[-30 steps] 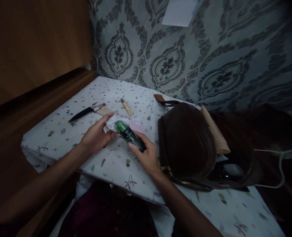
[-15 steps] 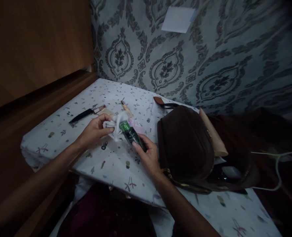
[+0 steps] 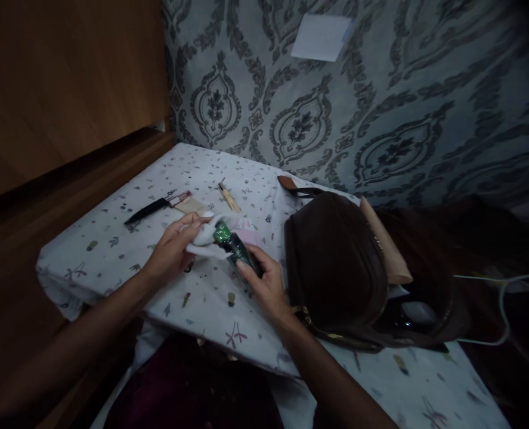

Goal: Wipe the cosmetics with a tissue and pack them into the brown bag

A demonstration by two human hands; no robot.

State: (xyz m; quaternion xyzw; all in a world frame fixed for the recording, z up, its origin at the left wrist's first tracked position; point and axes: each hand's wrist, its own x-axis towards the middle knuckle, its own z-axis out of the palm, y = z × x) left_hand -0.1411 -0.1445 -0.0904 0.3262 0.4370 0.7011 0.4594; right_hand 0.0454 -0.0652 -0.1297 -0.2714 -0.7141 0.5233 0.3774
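My right hand (image 3: 266,277) is closed around a small dark green bottle (image 3: 235,245) with a bright green top, tilted up and to the left. In my left hand (image 3: 175,243) is a bunched white cloth or cable-like bundle (image 3: 206,237); I cannot tell which. This white bundle touches or lies right against the bottle's green end. Just beyond my hands, a pink patterned packet (image 3: 246,231) lies partly hidden behind the bottle.
A dark brown bag (image 3: 336,262) stands to the right, with a beige roll (image 3: 387,244) sticking out. On the patterned cloth (image 3: 89,250) lie a black-handled item (image 3: 148,210), a beige flat piece (image 3: 190,204) and a slim beige tube (image 3: 229,198). A wooden cabinet (image 3: 67,77) borders the left.
My left hand has shifted its grip on the white bundle, which now spreads lower and closer around the green end. The bottle has moved slightly down and left.
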